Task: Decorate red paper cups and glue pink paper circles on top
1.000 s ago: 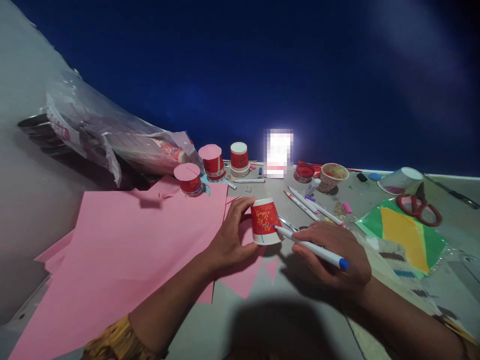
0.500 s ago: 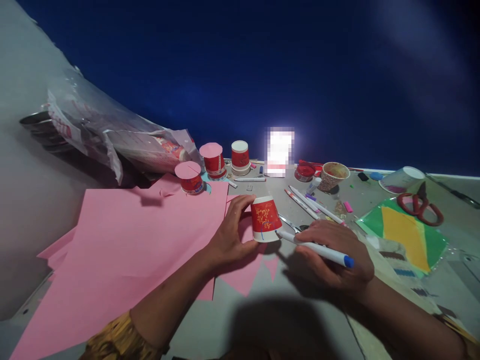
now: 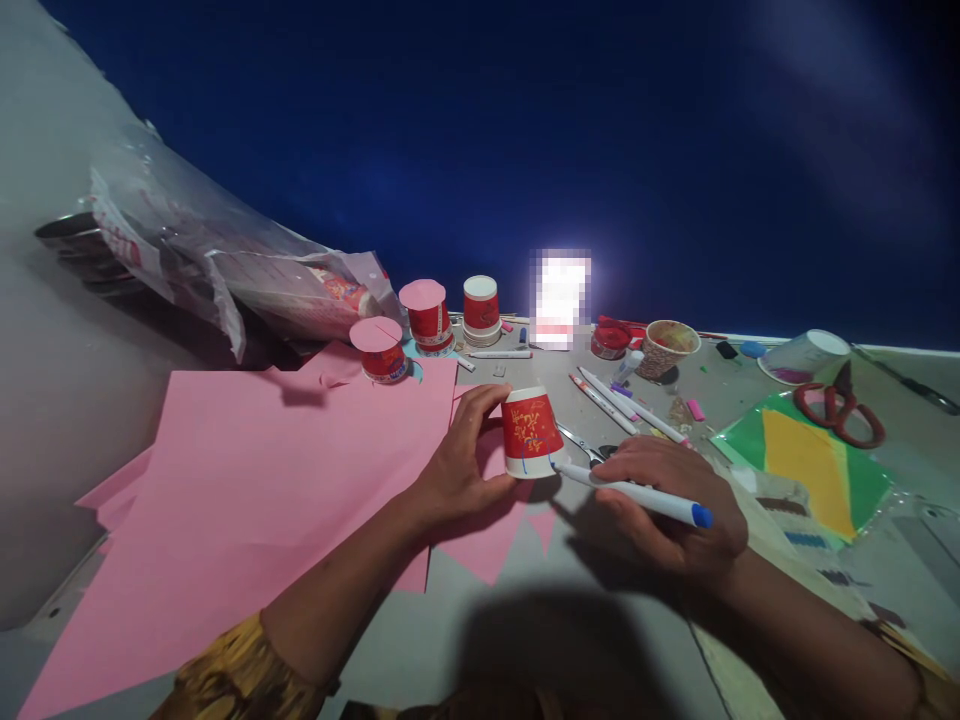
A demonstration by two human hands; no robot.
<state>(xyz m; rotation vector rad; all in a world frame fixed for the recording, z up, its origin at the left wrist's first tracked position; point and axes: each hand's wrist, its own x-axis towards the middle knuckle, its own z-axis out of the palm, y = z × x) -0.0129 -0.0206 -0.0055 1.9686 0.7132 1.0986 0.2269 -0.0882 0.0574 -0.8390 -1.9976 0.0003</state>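
Observation:
A red and white paper cup [image 3: 531, 432] with gold lettering is turned upside down in front of me. My left hand [image 3: 471, 450] is closed around its left side, fingers at the top and thumb near the lower rim. Two short blue lines show on the white band, with blue also on the red above. My right hand [image 3: 675, 505] grips a white marker [image 3: 637, 495] with a blue end, and its tip meets the cup at the lower right. Behind the cup, scissors [image 3: 581, 442] with metal blades lie partly hidden by my right hand.
Large pink paper sheets [image 3: 277, 480] cover the left side. Pink-topped cups [image 3: 382, 362] and a stack of cups [image 3: 481, 310] stand at the back. Loose markers [image 3: 604, 400], a patterned cup [image 3: 667, 352] and red-handled scissors [image 3: 840, 415] on a packet of coloured paper are to the right.
The blue line at the marker's tip has grown longer up the white band. Both hands keep nearly the same place; the view has shifted very slightly.

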